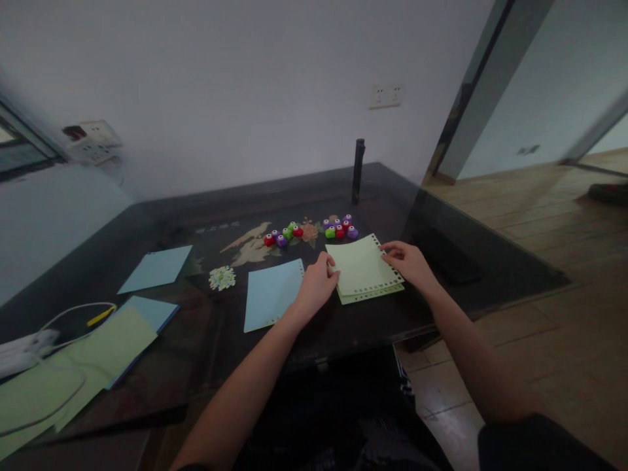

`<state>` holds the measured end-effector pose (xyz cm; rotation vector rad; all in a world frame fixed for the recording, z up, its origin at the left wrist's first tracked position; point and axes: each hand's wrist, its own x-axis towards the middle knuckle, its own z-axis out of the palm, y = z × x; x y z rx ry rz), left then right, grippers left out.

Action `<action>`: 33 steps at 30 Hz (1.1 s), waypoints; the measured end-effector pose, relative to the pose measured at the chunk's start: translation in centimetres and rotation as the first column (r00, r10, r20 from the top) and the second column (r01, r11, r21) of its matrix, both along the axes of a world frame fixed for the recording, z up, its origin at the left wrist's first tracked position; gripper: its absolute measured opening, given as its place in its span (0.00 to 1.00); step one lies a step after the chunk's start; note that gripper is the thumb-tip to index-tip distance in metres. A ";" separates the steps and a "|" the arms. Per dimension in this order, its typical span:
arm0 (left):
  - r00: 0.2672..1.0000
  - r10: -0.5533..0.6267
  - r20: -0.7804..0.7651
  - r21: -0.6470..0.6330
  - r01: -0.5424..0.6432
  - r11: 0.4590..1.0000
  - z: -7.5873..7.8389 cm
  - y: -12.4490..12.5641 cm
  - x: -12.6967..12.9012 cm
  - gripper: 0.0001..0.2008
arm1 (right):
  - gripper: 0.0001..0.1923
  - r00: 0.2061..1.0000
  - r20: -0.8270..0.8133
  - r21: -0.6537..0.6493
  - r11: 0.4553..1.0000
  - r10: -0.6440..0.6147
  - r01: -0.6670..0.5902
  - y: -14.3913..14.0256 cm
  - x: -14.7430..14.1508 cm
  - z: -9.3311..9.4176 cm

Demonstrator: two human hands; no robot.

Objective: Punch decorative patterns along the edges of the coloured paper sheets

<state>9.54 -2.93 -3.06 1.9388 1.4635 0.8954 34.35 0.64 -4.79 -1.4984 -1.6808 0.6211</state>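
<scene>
A pale green sheet of paper [362, 265] with holes punched along its right and bottom edges lies over a second green sheet [373, 296], whose bottom edge sticks out. My left hand [318, 281] is closed at the left edge of the upper sheet, fingers bent against the paper. At its right edge, my right hand [408, 263] pinches the punched border between thumb and fingers. Beside my left wrist lies a blue sheet [271, 296], also with punched holes, partly covered by that hand. Whether the hands grip one green sheet or both, I cannot tell.
Small round coloured pieces with eye-like dots form two groups, a left group [283, 235] and a right group [340, 227]. Paper bits [222, 278] are heaped left. More blue paper [156, 269], green paper [112, 347] and a white cable [73, 307] lie farther left. A black cylinder [358, 171] stands behind.
</scene>
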 end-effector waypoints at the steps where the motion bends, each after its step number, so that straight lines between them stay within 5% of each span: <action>1: 1.000 -0.003 -0.016 -0.006 0.003 1.000 0.0 0.0 0.0 0.08 | 0.14 0.999 0.034 0.003 1.000 -0.006 0.006 0.0 -0.1 0.0; 9: 0.990 -0.029 -0.142 -0.044 0.023 0.999 -0.1 -0.2 0.2 0.09 | 0.10 0.978 0.209 0.009 1.000 -0.027 0.026 -0.5 -0.5 0.2; 33: 0.949 -0.064 -0.308 -0.046 0.052 0.998 -0.1 -0.5 0.4 0.08 | 0.08 0.958 0.285 -0.005 1.000 -0.018 0.020 -0.7 -0.4 0.2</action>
